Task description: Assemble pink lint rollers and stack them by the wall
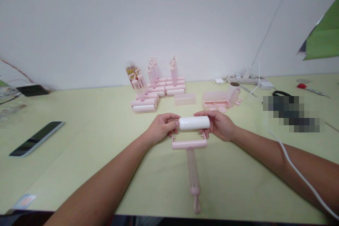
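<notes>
Between my two hands is a white lint roller refill [194, 123], lying sideways. My left hand [163, 127] grips its left end with the fingertips, and my right hand [218, 125] is closed around its right end. Just below the roll, a pink lint roller handle [189, 144] lies on the table, its bracket arms pointing toward the roll and its clear pink grip toward me. Some fingers of both hands are near or on the bracket arms; whether they touch is hard to see.
Several assembled pink lint rollers [150, 91] stand at the back. Beside them lie a translucent pink cover [184, 99] and more pink parts [215, 100]. A phone [37, 138] lies left. At right are a power strip [246, 78], a white cable [287, 155] and a screwdriver [312, 90].
</notes>
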